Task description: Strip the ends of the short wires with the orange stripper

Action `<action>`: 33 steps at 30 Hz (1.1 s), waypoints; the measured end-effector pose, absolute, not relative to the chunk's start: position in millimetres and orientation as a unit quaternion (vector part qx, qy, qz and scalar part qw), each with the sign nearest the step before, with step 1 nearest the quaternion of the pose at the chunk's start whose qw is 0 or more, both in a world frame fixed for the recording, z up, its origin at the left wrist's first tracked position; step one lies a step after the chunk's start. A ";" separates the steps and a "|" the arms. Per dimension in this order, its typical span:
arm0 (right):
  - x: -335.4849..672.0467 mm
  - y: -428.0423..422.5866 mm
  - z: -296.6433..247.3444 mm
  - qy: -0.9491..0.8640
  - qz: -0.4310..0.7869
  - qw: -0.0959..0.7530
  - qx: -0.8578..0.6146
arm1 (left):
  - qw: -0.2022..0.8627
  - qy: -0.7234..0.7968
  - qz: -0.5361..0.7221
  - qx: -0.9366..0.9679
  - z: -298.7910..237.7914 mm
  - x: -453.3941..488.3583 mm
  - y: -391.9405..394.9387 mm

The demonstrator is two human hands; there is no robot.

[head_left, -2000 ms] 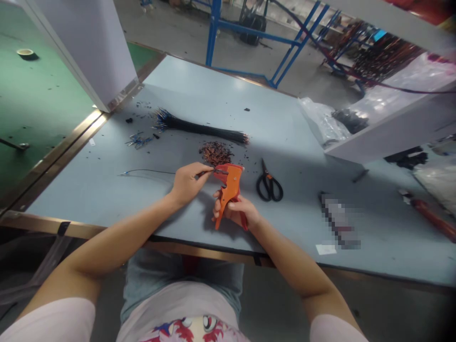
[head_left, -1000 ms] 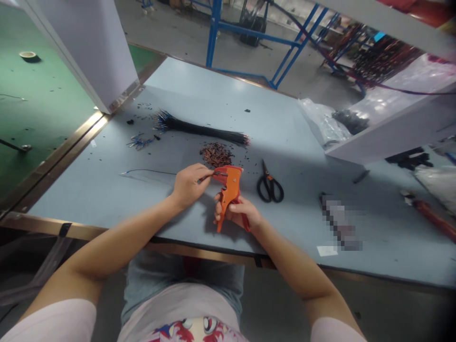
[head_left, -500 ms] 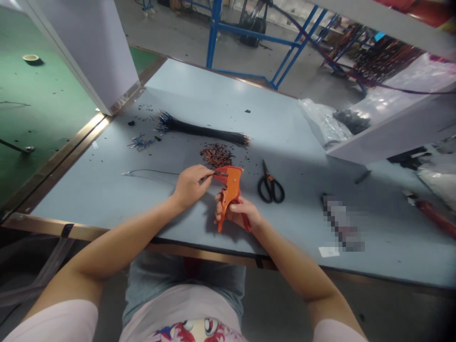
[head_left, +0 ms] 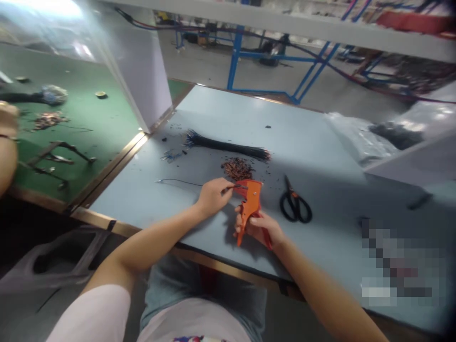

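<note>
My right hand (head_left: 263, 227) is wrapped round the handles of an orange wire stripper (head_left: 252, 202), whose head points up and to the left. Between the fingertips of my left hand (head_left: 214, 195) is pinched a thin black wire (head_left: 183, 181). Its near end reaches the stripper's jaws; whether the jaws bite on it I cannot tell. The wire's other end trails left over the table and ends in a small pale tip. Just beyond the stripper lies a pile of short copper-and-black scraps (head_left: 238, 168). A bundle of black wires (head_left: 228, 146) lies behind that pile.
Black-handled scissors (head_left: 295, 206) lie right of the stripper. Some loose blue-ended pieces (head_left: 171, 155) are at the left. Clear plastic bags (head_left: 366, 137) sit at the back right, beside an upright panel. Another person's arm (head_left: 6, 147) shows over the green table (head_left: 117, 111).
The view has swung left, bringing the other person's arm and more of the green table into sight. Both my hands keep their hold, with wire and stripper in much the same place.
</note>
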State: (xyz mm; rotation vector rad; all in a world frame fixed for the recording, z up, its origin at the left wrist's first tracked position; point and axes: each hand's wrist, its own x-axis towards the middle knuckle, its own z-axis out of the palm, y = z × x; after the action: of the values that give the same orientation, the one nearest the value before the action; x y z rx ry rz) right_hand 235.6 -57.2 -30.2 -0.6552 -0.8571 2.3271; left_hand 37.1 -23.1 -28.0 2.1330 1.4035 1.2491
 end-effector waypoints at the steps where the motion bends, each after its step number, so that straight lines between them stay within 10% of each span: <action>1: 235.5 -57.6 -29.5 -0.322 0.867 0.285 -0.250 | 0.153 0.490 0.430 0.742 -28.3 37.2 -23.1; 33: 234.8 -52.7 -38.4 -0.313 0.874 0.296 -0.226 | 0.120 0.462 0.480 0.736 -28.2 36.5 -20.6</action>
State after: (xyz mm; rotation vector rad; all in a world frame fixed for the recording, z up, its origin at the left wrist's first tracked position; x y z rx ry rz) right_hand 234.8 -52.7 -38.4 -0.6000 -0.8323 2.3238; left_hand 36.5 -20.6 -28.2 2.1506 1.3487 1.4025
